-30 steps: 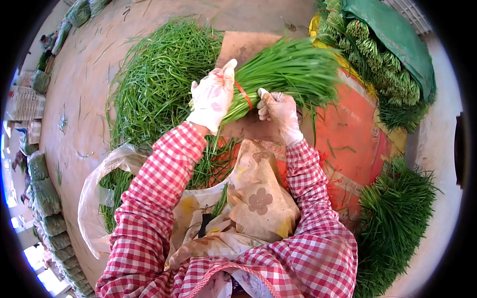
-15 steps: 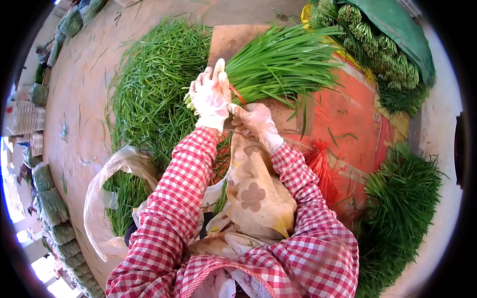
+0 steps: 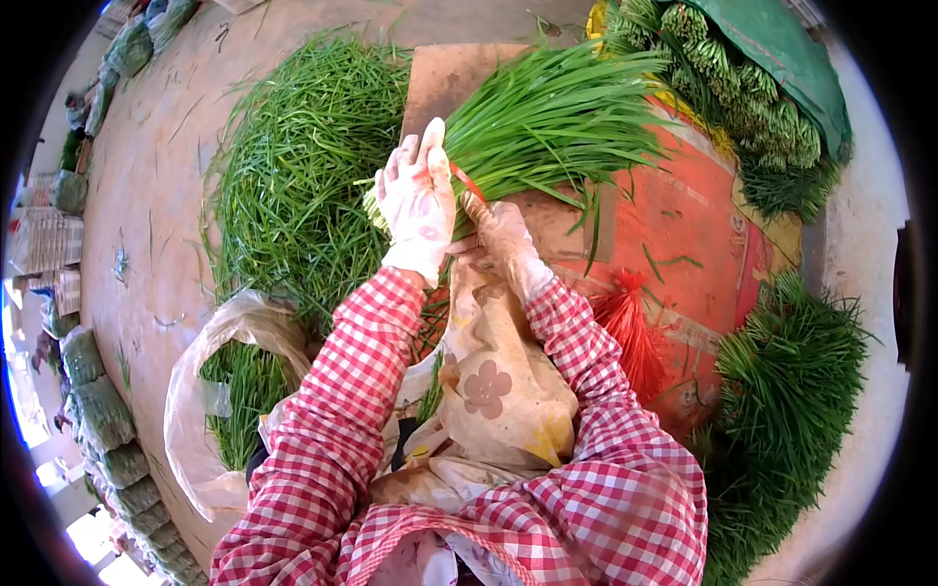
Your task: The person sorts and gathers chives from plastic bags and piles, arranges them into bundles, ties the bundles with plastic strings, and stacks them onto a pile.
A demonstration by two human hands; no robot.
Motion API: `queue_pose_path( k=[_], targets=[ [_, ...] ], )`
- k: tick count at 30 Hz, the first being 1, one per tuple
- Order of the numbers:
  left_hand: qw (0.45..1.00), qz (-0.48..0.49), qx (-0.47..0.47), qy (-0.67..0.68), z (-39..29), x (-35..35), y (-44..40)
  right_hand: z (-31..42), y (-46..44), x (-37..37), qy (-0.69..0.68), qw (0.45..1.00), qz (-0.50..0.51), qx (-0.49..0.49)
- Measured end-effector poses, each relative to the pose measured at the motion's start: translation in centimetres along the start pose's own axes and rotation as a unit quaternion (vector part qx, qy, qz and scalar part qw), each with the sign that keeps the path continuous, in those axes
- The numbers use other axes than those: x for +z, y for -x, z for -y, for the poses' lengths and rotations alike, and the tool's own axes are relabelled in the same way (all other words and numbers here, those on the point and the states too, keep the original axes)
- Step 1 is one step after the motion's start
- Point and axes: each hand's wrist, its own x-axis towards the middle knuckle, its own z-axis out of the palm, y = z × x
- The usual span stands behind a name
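A bundle of long green stalks fans out to the upper right, with a red tie around it near the pale cut ends. My left hand, in a whitish glove, lies over the stalk ends with its fingers pressed on the bundle. Just right of it, my right hand, in a stained glove, has its fingers closed at the underside of the bundle by the tie. Its fingertips are partly hidden. A brown board lies beneath the bundle.
A loose heap of green stalks lies to the left. Below it stands a plastic bag holding stalks. Red ties lie on an orange sheet. Tied bundles are at the right, and more sit under a green cover.
Both hands and the bundle have shifted left since the first frame. My right hand has moved in close beside my left hand, under the tie. The red ties on the sheet have come into view.
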Motion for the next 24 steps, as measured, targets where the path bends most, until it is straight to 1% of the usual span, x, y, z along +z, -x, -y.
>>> queue_pose_path(
  k=[1, 3, 6, 8, 9, 10, 11, 13, 14, 15, 17, 18, 19, 21, 22, 23, 24],
  targets=[
    [1.0, -0.001, 0.001, 0.002, 0.1, 0.3, 0.0, 0.1, -0.2, -0.2, -0.007, 1.0, 0.01, 0.015],
    [0.988, -0.095, 0.066, -0.098, 0.1, 0.8, 0.2, 0.4, -0.3, -0.1, -0.013, 0.999, 0.018, 0.029],
    [0.985, -0.094, 0.092, -0.116, 1.0, 1.2, -0.8, 0.2, -0.4, -0.2, -0.052, 0.991, 0.106, 0.066],
    [0.982, -0.096, 0.094, -0.133, 1.6, 1.4, -1.4, 0.1, 0.3, -1.5, -0.074, 0.989, 0.113, 0.064],
    [0.988, -0.082, 0.076, -0.105, 1.8, 1.5, -1.7, 0.4, 0.7, -2.1, -0.094, 0.987, 0.12, 0.059],
    [0.993, -0.068, 0.056, -0.077, 2.1, 1.5, -2.0, 0.7, 1.2, -2.7, -0.107, 0.992, 0.048, 0.037],
    [0.993, -0.067, 0.055, -0.081, 2.2, 1.5, -2.2, 0.3, 1.5, -3.8, -0.124, 0.992, 0.013, 0.009],
    [0.994, -0.069, 0.052, -0.072, 2.4, 1.7, -2.6, -0.7, 1.8, -5.5, -0.143, 0.988, 0.022, 0.047],
    [0.991, -0.086, 0.058, -0.083, 2.5, 1.9, -2.6, -0.4, 2.7, -5.1, -0.154, 0.985, 0.049, 0.067],
    [0.991, -0.086, 0.059, -0.084, 2.4, 1.8, -2.4, -0.7, 3.3, -4.4, -0.156, 0.984, 0.048, 0.067],
    [0.989, -0.101, 0.072, -0.084, 2.2, 1.5, -2.5, -1.0, 3.8, -2.6, -0.083, 0.994, 0.054, 0.056],
    [0.991, -0.088, 0.068, -0.07, 2.1, 1.4, -2.5, -0.8, 3.9, -1.6, -0.089, 0.995, 0.03, 0.038],
    [0.991, -0.089, 0.07, -0.07, 2.1, 1.3, -2.6, -0.5, 3.6, -0.9, -0.09, 0.995, 0.03, 0.036],
    [0.994, -0.05, 0.064, -0.07, 1.9, 0.8, -2.5, 0.1, 2.5, 0.4, 0.048, 0.998, 0.035, 0.006],
    [0.994, -0.051, 0.065, -0.07, 1.9, 0.6, -2.5, -0.5, 1.3, 0.8, 0.055, 0.998, 0.007, -0.019],
    [0.996, -0.038, 0.055, -0.064, 1.7, 0.5, -2.5, 0.1, 0.7, 1.1, 0.054, 0.998, 0.006, -0.023],
    [0.997, -0.027, 0.045, -0.058, 1.6, 0.4, -2.7, 0.9, 0.1, 1.3, 0.024, 1.0, -0.005, 0.01]
  ],
)
